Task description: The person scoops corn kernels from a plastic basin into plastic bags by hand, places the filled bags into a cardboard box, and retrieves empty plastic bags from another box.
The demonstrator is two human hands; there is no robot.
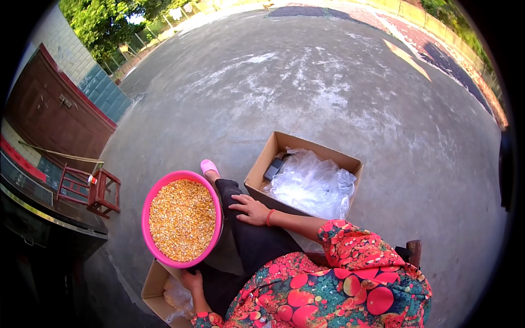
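Head view is showing a pink basin [146, 218] of corn kernels [183, 221] on the near left; whatever is bearing it is hiding underneath. Of 2 cardboard boxes, the near box [155, 281] is being partly covered by the basin and the left forearm [200, 303], its pale contents blurring. In the far box [331, 156], clear plastic [311, 186] is crowding a dark object, hard to identify. The left hand [191, 280] is reaching under the basin's near rim, fingers partly hidden; I cannot tell whether they are gripping. The right hand [251, 210] is lying palm-down on the trouser leg [257, 235], fingers loosely spread, holding nothing.
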